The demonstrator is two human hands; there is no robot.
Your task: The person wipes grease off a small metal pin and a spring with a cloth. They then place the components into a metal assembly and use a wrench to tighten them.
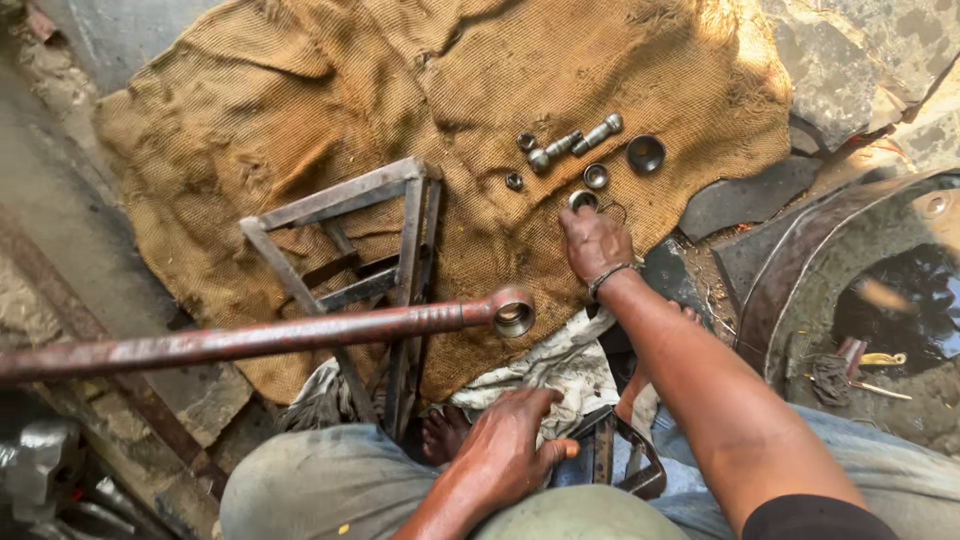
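Observation:
My right hand reaches out over a brown burlap sack, fingertips touching a small metal ring. Just beyond it lie another ring, a black cup-shaped part, two bolts and small nuts. My left hand rests on my knee beside a white rag, holding nothing. A long rusty rod with an eye end lies across a metal frame stand in front of me.
A round metal drum lid with tools and a dark pool sits at the right. Stone slabs lie at the top right. A metal bracket sits between my legs. Dark metal parts are at the bottom left.

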